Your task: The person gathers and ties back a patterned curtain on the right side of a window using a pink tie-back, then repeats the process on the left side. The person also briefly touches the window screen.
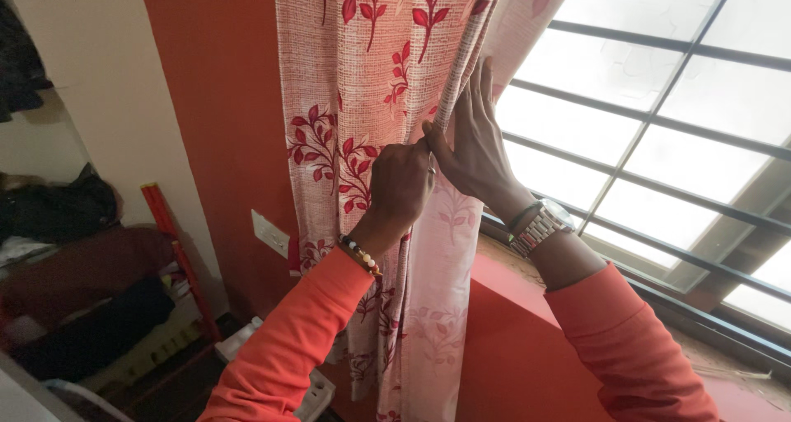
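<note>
Between both hands, the curtain's [362, 84] upright edge is being pinched by the clenched left hand [400, 183] and steadied by the flat, released right hand [474, 146].

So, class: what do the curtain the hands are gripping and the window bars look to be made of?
Curtain: looks like woven cloth, matte, pale with a red leaf print; it folds softly where the left hand pinches it and the right hand presses its edge. Window bars: probably dark painted metal, being thin, straight and rigid, though backlit.
</note>
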